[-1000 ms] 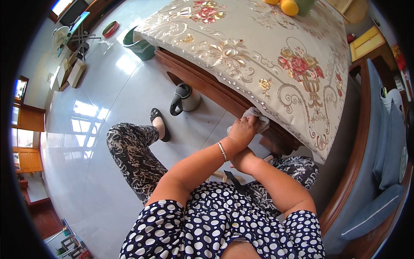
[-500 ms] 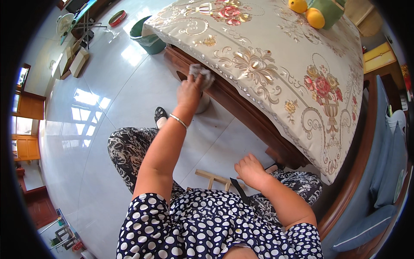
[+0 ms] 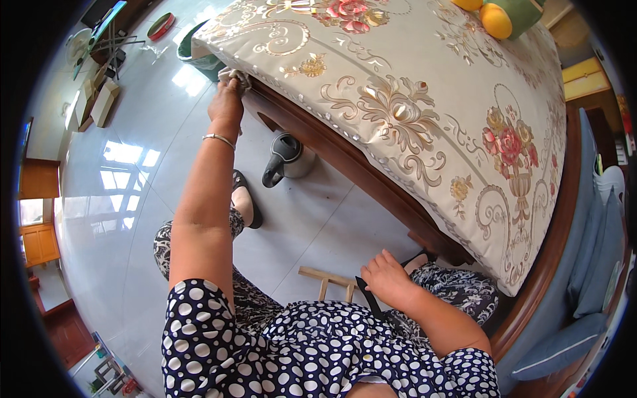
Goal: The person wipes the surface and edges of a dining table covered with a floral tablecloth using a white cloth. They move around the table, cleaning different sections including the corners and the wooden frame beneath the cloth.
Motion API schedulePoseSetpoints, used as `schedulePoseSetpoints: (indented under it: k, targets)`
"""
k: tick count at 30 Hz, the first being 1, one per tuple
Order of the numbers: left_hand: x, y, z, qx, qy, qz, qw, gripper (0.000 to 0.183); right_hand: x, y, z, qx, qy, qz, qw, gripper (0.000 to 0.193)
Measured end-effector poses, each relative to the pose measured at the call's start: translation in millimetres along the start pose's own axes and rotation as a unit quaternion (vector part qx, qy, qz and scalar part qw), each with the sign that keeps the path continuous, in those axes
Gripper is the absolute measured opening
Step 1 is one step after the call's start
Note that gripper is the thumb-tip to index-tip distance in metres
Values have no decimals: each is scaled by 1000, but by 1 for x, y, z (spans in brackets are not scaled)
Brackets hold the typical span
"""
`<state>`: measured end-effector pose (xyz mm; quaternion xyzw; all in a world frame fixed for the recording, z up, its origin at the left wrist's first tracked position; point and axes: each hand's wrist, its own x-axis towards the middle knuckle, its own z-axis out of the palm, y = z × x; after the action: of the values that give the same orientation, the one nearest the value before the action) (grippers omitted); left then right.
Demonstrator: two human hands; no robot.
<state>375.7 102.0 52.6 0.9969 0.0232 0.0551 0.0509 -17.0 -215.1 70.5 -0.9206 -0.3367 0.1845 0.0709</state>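
Observation:
My left hand (image 3: pixel 227 101), a silver bangle on its wrist, is closed round a crumpled greyish cloth (image 3: pixel 237 77). It presses the cloth against the far left corner of the dark wooden table frame (image 3: pixel 318 126). Over the tabletop lies a cream tablecloth (image 3: pixel 424 179) with flower patterns, its edge hanging just beside that hand. My right hand (image 3: pixel 386 277) rests low over my patterned trouser leg, fingers loosely bent and a little apart, with nothing visible in them. A black strip (image 3: pixel 369 297) shows right beside it; whether they touch, I cannot tell.
A steel kettle with black lid and handle (image 3: pixel 290 158) stands on the tiled floor under the table edge. Behind the corner is a green bin (image 3: pixel 190 54). A wooden stool frame (image 3: pixel 326 275) lies between my legs. Blue-cushioned seating (image 3: pixel 564 259) borders the right.
My left hand has slid the cloth along the table frame, away and leftward to the corner, uncovering the kettle. My right hand has barely moved; my left foot has shifted.

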Motion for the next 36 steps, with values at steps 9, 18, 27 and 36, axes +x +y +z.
schedulePoseSetpoints:
  k: [9, 18, 27, 36]
  targets:
    - [-60, 38, 16, -9, 42, 135, 990, 39, -11, -5, 9, 5, 31, -2, 999, 17]
    - [-204, 138, 15, -36, 54, 300, 952, 59, -32, -15, 27, -40, 61, -1, 997, 10]
    - [-301, 228, 5, -41, -75, 399, 913, 63, -53, -18, 42, -16, 48, 22, 998, 11]
    - [-353, 285, 5, 12, -53, 510, 858, 42, -55, -32, 31, -18, -147, 4, 989, 17]
